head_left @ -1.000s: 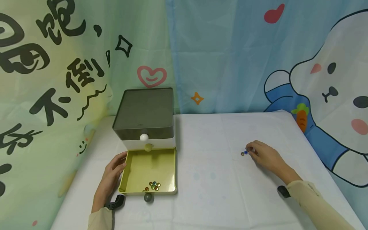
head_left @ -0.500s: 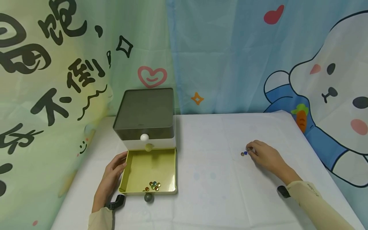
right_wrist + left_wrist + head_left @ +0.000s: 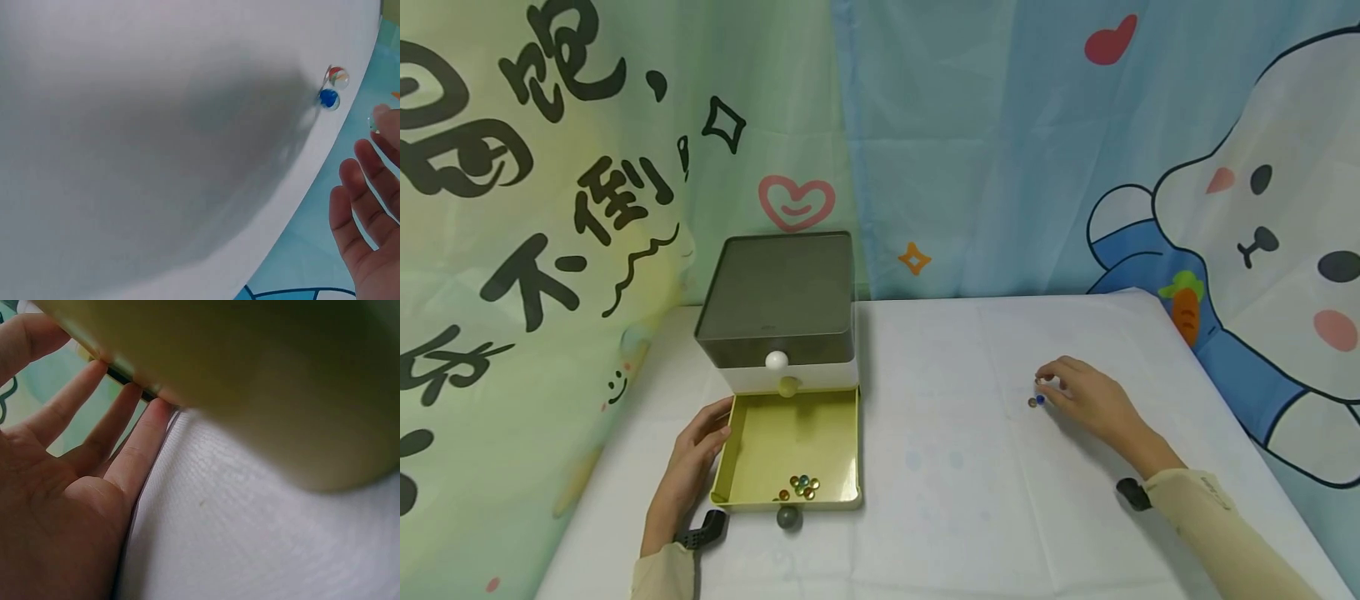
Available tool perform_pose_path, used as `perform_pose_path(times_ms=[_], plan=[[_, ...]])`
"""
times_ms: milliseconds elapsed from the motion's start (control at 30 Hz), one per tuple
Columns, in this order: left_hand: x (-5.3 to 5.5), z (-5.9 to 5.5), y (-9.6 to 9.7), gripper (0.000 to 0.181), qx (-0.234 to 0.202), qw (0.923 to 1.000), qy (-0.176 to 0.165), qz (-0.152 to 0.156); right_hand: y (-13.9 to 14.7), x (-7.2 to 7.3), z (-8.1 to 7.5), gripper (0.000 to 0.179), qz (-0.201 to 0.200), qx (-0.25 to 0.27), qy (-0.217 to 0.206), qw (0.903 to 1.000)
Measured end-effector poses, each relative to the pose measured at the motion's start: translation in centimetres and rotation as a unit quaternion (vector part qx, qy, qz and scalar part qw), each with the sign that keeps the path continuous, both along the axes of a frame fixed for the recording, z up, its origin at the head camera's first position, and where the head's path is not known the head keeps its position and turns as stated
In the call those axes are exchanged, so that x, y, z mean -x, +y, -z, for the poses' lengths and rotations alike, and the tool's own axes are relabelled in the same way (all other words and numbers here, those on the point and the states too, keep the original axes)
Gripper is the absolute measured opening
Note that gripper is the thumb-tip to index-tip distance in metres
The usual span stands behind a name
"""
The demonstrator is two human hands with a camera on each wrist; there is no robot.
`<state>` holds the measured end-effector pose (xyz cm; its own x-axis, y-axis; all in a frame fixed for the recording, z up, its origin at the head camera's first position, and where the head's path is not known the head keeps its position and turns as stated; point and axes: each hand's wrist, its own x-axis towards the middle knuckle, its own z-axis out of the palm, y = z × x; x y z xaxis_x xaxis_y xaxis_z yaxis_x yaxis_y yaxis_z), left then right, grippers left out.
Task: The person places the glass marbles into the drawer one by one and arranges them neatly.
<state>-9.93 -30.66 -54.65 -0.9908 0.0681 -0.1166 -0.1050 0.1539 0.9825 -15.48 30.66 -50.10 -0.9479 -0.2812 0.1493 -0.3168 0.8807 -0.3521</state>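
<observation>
My right hand pinches a clear glass marble between thumb and index finger, just above the table. Below it lie two more marbles side by side: a blue one and a clear one with red and orange swirls. The yellow-green drawer is pulled out of a small box with a dark lid. Several marbles have gathered near the drawer's front wall. Against the drawer's left side rest the extended fingertips of my left hand; its palm shows in the left wrist view.
The box stands at the back left of a white-covered table. A dark round knob sticks out from the drawer's front. A printed curtain hangs behind the table and along its left side.
My right hand has lifted a marble off the table and moved slightly up and left with it. The left hand and drawer stay where they were.
</observation>
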Motion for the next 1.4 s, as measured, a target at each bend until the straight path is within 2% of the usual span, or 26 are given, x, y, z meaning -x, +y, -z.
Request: perform_pose_path(times_ms=[233,400,533,767,1100,1400], plan=[[0.0,0.0,0.0,0.053,-0.001,1.0000,0.008,-0.001,-1.5,0.3,0.3,0.016,-0.042,0.080,0.032,0.9954],[0.0,-0.1,-0.1,0.053,0.002,1.0000,0.009,0.001,-2.8,0.5,0.3,0.016,-0.081,0.158,0.038,0.9833],[-0.1,-0.1,0.0,0.054,0.003,1.0000,0.004,0.000,-4.1,0.7,0.2,0.019,-0.097,0.198,0.034,0.9747],[-0.1,-0.2,0.0,0.054,-0.007,1.0000,0.000,0.000,-7.1,1.0,0.1,0.018,-0.131,0.232,0.028,0.9636],[-0.2,0.0,0.0,0.053,-0.011,0.9999,0.005,-0.003,-12.5,1.1,-0.8,0.018,-0.233,0.263,0.016,0.9361],[-0.1,0.0,0.0,0.052,-0.010,0.9999,0.008,-0.001,-16.5,1.0,-1.5,0.016,-0.270,0.289,0.000,0.9185]])
